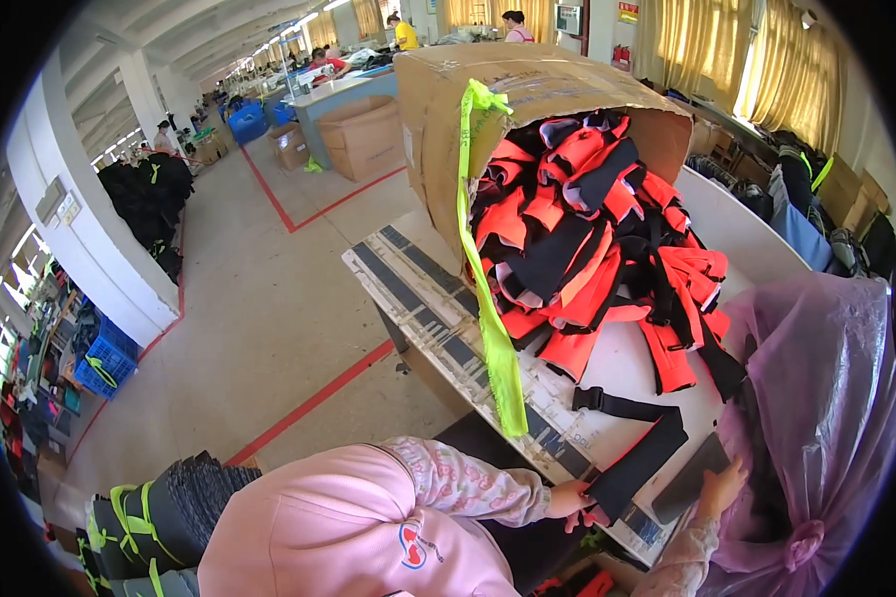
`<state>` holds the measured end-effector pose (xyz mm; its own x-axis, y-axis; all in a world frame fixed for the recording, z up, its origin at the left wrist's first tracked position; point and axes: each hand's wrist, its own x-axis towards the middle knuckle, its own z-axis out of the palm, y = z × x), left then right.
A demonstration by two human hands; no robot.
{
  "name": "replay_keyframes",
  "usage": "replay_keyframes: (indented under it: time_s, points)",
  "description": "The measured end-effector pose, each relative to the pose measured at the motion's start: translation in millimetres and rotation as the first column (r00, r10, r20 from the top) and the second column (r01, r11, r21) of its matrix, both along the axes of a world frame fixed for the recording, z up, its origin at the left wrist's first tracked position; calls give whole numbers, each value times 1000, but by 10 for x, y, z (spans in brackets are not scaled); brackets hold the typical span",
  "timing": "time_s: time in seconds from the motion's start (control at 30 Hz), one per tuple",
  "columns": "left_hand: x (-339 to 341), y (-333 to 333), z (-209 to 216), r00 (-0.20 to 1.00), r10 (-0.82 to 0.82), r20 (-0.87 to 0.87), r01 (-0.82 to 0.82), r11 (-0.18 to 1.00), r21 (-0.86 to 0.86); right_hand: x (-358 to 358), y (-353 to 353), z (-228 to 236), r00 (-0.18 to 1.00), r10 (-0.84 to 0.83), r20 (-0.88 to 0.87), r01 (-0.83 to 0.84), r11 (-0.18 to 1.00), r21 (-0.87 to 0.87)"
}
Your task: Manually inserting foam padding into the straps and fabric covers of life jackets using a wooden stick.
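On my remote feed, the left hand [570,499], bottom centre, gripped the black strap [649,446], which lay across the surface [617,356] right of lower centre; the right hand [724,488], lower right, touched a dark flat piece [687,482], though I couldn't tell its grip

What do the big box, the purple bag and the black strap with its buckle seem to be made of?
Box: matte brown cardboard, by its ragged rim and creases.
Bag: thin, glossy plastic, it seems; its wrinkles catch the light.
Strap: matte black, probably fabric, since it bends softly; the fibre is unclear.
Buckle: likely black plastic, by its stiff shape, though too small to be sure.
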<state>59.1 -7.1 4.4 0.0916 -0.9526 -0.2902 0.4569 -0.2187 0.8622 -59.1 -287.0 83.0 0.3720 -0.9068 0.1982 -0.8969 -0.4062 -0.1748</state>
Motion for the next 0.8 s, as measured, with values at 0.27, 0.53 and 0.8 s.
replay_keyframes:
  time_s: [0.27, 0.53, 0.8]
  points:
    - [-25, 8, 94, 996, -75, 48, 73, 996, 43, -123, -92, -190, 979, -54, 198, 8, 973, 230]
    - [30, -48, 283, 1000, -7, 9, 6, 992, 126, -485, -391, -360, 679, 102, 727, -181, 983, 31]
    - [288, -188, 702, 985, -2, -174, 31, 985, 168, -580, 1737, 1075, 40, 186, 982, -374, 914, -158]
